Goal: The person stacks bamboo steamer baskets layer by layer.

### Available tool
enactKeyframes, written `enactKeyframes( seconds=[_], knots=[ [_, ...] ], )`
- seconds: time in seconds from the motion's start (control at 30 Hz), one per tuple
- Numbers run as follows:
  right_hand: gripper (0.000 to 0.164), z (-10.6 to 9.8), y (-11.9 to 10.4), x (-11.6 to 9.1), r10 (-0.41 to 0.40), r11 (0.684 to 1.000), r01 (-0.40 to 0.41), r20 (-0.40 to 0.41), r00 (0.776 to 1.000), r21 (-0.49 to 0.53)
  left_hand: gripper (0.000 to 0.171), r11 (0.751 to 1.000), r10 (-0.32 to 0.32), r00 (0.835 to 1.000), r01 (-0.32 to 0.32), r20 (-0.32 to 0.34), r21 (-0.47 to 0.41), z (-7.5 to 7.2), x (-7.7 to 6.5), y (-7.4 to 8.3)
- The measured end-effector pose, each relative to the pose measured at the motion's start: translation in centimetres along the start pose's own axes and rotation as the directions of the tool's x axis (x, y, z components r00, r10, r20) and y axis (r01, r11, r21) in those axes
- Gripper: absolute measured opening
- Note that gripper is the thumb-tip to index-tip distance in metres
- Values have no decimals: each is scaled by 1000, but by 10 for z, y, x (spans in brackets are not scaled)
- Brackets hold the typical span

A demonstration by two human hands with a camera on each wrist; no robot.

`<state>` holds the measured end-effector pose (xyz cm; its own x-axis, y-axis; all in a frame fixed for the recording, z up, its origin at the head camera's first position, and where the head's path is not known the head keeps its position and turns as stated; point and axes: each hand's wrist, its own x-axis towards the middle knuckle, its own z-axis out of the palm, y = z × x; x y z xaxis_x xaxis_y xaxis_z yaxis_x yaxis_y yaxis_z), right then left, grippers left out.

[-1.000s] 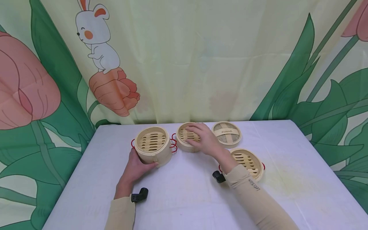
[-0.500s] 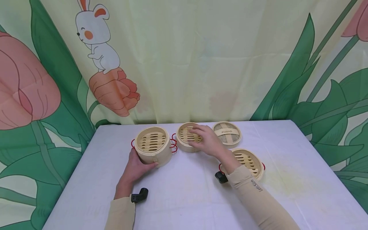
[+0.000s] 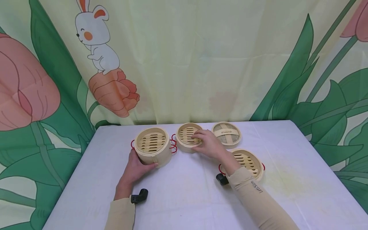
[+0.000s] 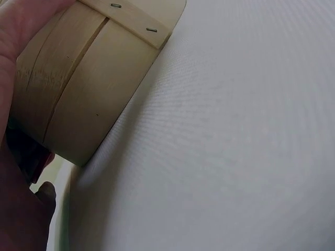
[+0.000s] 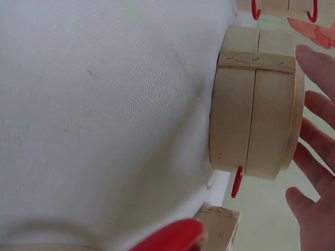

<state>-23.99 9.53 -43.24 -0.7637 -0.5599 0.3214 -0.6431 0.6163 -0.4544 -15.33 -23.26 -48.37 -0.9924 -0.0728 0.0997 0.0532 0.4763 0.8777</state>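
My left hand (image 3: 137, 166) grips the near left side of a stacked bamboo steamer (image 3: 162, 156), with the thumb across its front. In the left wrist view the stapled bamboo wall (image 4: 94, 78) stands on the cloth beside that hand. My right hand (image 3: 211, 143) is at the right rim of a smaller-looking bamboo steamer basket (image 3: 187, 135), its fingers loosely bent over the slatted top. In the right wrist view these fingers (image 5: 316, 107) lie spread along the upper edge of the basket wall (image 5: 256, 115); whether they press on it cannot be told.
A woven bamboo lid (image 3: 227, 134) lies behind my right hand. Another slatted steamer basket (image 3: 247, 163) with red handles sits by my right forearm. All stand on a white-clothed table (image 3: 184, 198), before a printed curtain (image 3: 184, 64).
My right hand has drawn back a little to the right and toward me, from over the middle basket to its right rim. The left hand and the baskets stay in place.
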Motion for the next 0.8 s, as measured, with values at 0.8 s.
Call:
enactKeyframes(
  seconds=[0.8],
  knots=[
    [28,6,3,-3,-34,998,37,70,997,-49,116,1000,31,999,-31,-11,6,-1,0,-3]
  ],
)
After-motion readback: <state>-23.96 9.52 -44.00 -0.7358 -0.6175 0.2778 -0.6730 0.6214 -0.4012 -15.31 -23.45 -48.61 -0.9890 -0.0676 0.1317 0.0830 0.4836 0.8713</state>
